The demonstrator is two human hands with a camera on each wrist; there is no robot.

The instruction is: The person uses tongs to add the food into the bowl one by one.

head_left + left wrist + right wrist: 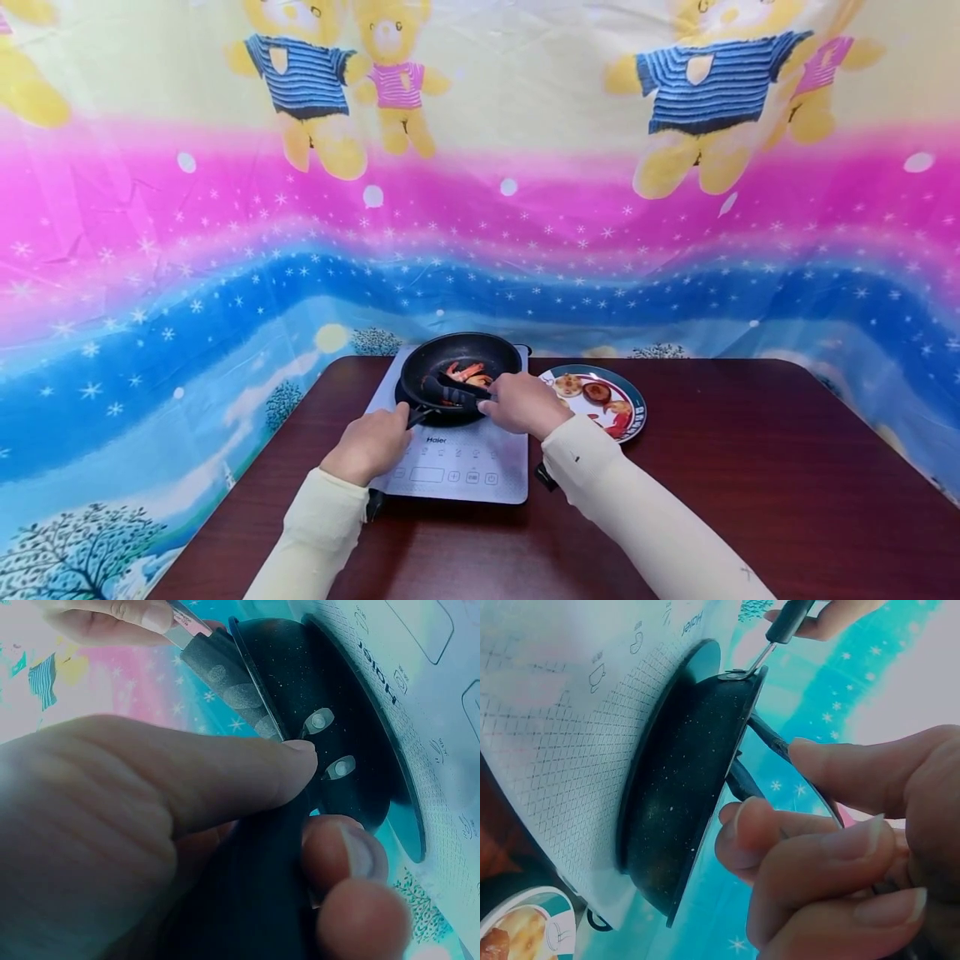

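My left hand (369,446) grips the black handle (251,892) of a frying pan (457,346), thumb along its top and fingers curled beneath. The speckled black pan sits on a white induction cooker (450,467). Orange-red shrimp (468,372) lie inside it. With my right hand (528,403) I hold tongs that have metal arms and dark broad tips (229,682). Those tips reach over the near rim into the pan, beside the shrimp. In the right wrist view, the two tong arms (769,735) stand apart and the pan wall hides their ends.
Right of the cooker, a round plate (639,398) with a dark patterned rim carries several browned slices and reddish pieces. A dark red wooden table (720,467) supports everything. Behind it hangs a bear-and-snowflake printed cloth (480,208). Something small and black (545,476) lies near the cooker's right front corner.
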